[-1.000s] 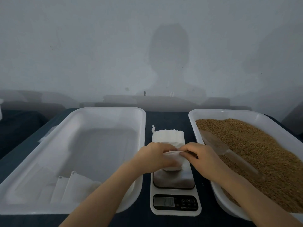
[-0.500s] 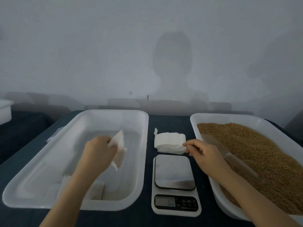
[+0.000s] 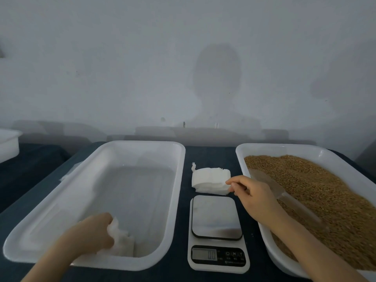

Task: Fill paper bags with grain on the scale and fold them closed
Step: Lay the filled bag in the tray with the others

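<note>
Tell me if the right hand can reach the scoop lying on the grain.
Probably yes: the scoop lies uncovered on the grain just beside the right hand, though that hand pinches the bag stack.

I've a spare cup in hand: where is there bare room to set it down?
The scale plate is bare. So is the far floor of the left tub, and the dark table strip between that tub and the stack of bags. Crowded: the tub's near corner, where the left hand holds a white bag, and the grain tub.

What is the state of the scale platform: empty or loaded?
Empty: the scale platform's bare metal shows, with nothing resting on it.
</note>
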The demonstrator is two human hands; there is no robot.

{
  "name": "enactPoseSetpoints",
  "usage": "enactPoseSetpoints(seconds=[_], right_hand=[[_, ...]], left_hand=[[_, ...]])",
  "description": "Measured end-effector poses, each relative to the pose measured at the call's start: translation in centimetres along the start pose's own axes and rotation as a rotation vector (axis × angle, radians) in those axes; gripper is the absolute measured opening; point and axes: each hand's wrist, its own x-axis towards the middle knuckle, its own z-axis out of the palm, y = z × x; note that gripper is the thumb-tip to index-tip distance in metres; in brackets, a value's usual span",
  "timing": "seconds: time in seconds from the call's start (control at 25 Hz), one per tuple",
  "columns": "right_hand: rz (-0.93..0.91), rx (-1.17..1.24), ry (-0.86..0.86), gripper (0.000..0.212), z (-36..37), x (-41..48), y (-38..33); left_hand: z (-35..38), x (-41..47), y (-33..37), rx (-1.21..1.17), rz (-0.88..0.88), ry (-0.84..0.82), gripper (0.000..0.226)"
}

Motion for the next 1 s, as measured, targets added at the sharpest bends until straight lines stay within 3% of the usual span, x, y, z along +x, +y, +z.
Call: enactPoseSetpoints(seconds=[0.2, 0.36, 0.48, 0.56, 0.64, 0.8, 1.0], right_hand=[[0.004, -0.021, 0.038, 0.015, -0.1, 0.1, -0.1], [0.109, -0.085, 0.086, 0.016, -0.2, 0.5, 0.5], [0.181, -0.121, 0.062, 0.018, -0.1, 0.6, 1.0], [0.179, -0.151, 0.012, 0.018, 0.0, 0.6, 0.9], [0.155, -0.159, -0.026, 0.018, 0.0, 0.7, 0.8], [0.130, -0.163, -0.067, 0.019, 0.1, 0.7, 1.0], [0.109, -0.170, -0.086, 0.018, 0.3, 1.1, 1.3]], left_hand=[[-0.4, -0.4, 1.6, 0.209, -0.095, 0.067, 0.050], [-2.0, 0.1, 6.9, 0.356, -0.060, 0.467, 0.029], [-2.9, 3.0, 13.9, 0.297, 0.163, 0.674, 0.017], [-2.9, 6.3, 18.9, 0.384, 0.363, 0.652, 0.022], [-2.5, 9.7, 22.8, 0.410, 0.452, 0.473, 0.029], [-0.7, 14.9, 24.9, 0.421, 0.348, 0.217, 0.030], [0.1, 15.7, 24.6, 0.401, 0.335, 0.260, 0.026]])
